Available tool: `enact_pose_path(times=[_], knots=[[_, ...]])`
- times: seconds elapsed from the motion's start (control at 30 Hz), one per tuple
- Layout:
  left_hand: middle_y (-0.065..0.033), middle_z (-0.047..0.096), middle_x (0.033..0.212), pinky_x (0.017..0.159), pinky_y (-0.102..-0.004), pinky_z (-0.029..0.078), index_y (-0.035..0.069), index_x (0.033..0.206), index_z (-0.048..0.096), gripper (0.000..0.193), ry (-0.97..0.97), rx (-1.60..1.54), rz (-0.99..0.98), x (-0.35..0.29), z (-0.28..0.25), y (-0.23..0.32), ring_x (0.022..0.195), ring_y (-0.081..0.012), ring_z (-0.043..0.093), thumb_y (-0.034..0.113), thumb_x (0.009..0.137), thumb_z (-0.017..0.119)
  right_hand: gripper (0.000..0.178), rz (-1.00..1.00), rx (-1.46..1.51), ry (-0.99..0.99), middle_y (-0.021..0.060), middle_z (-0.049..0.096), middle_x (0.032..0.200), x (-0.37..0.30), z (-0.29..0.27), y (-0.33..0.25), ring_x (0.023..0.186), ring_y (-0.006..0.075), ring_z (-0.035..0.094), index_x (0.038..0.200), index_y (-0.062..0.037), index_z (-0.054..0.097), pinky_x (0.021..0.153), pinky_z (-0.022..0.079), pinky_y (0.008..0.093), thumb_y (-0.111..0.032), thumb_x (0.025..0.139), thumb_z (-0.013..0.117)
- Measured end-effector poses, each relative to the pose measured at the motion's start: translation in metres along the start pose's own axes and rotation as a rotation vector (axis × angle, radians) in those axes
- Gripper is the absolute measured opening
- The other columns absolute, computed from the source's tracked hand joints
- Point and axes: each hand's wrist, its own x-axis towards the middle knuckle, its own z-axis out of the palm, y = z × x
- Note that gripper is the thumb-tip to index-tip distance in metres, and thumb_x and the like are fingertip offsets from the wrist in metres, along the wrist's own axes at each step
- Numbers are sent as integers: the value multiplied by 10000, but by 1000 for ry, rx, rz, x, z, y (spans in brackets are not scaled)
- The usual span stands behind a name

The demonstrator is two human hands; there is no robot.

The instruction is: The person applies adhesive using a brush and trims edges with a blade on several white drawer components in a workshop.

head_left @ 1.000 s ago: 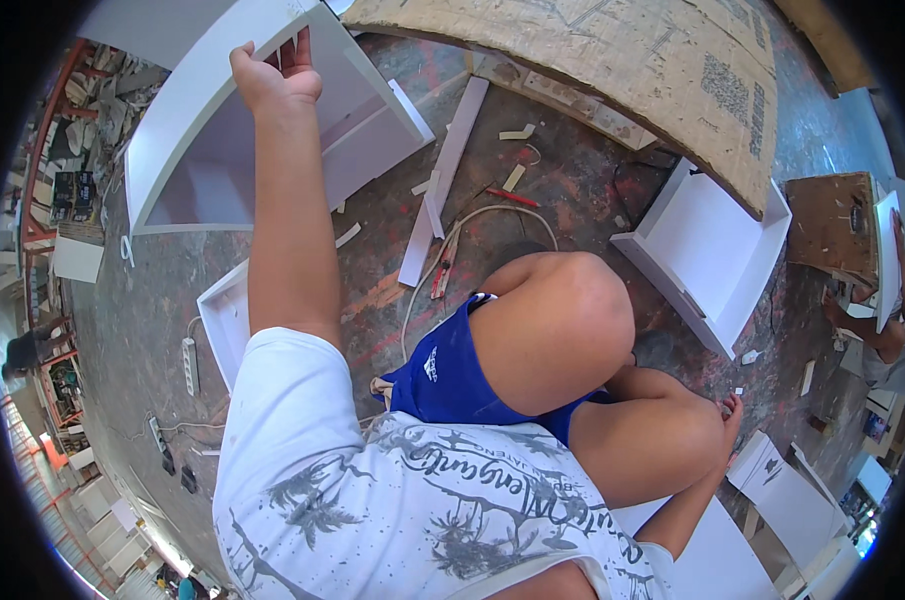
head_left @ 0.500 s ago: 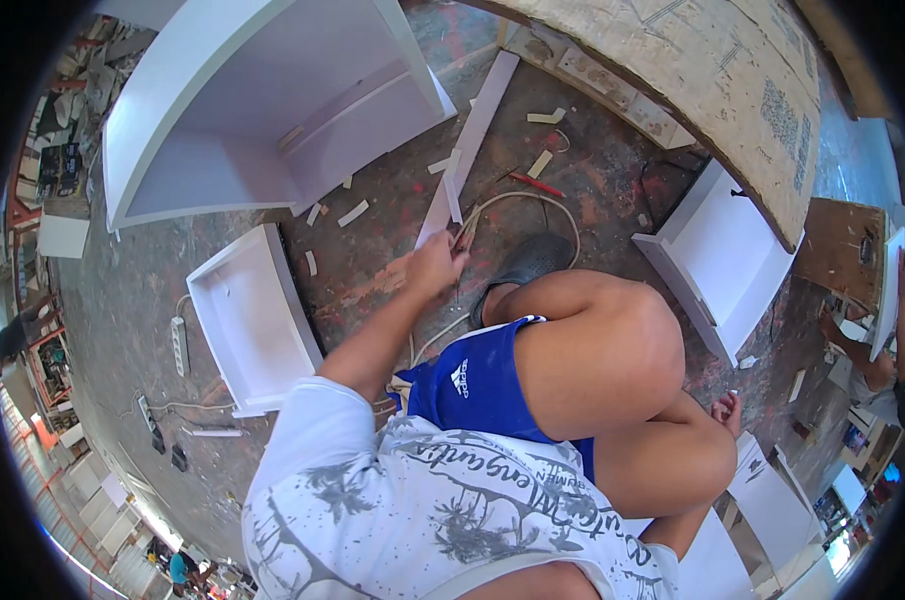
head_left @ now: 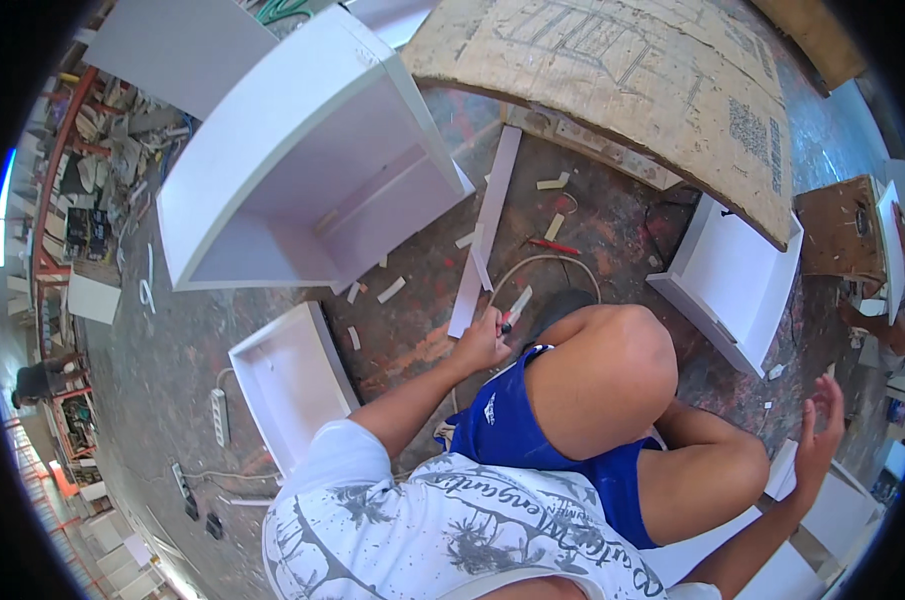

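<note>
Holding one red tool (head_left: pixel 513 316), left grip (head_left: pixel 485 340) curled, right grip (head_left: pixel 820 435) spread, empty, two white trays (head_left: pixel 297 385) (head_left: pixel 737 270)

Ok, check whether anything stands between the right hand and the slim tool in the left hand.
Yes: the person's own bent legs stand in the way. In this view, the left knee lies across the straight line from the right hand, out to the right, to the slim tool in the left hand.
</note>
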Motion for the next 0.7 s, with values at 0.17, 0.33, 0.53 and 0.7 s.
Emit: enact_pose_path(times=[0.17,0.33,0.53,0.7], knots=[[-213,609,845,715,-479,527,71,1117,405,502,179,-222,87,-24,-40,26,782,-438,673,168,780,766,341,-529,-78,-61,192,669,1260,24,-17,-154,1079,314,662,1282,9,637,963,513,411,-98,960,666],[-43,524,861,656,-318,446,70,1095,426,352,642,-366,244,-34,-118,105,757,-112,507,32,872,695,272,-822,213,-83,189,688,1182,50,19,-247,1059,393,675,1146,-20,698,923,534,419,-131,900,729],[-19,532,1016,722,-275,467,54,1115,455,290,786,-800,351,-81,-177,230,842,-101,560,3,918,661,311,-815,685,-546,147,695,1168,76,108,-291,1020,233,671,1233,11,684,900,533,354,-220,1030,638],[-84,607,1132,946,-335,552,-13,1284,504,376,837,-311,462,-116,-180,293,1040,-178,651,45,953,675,449,-694,1105,-1019,100,704,1058,48,160,-304,970,169,653,1251,50,625,824,513,301,-351,1133,462]])
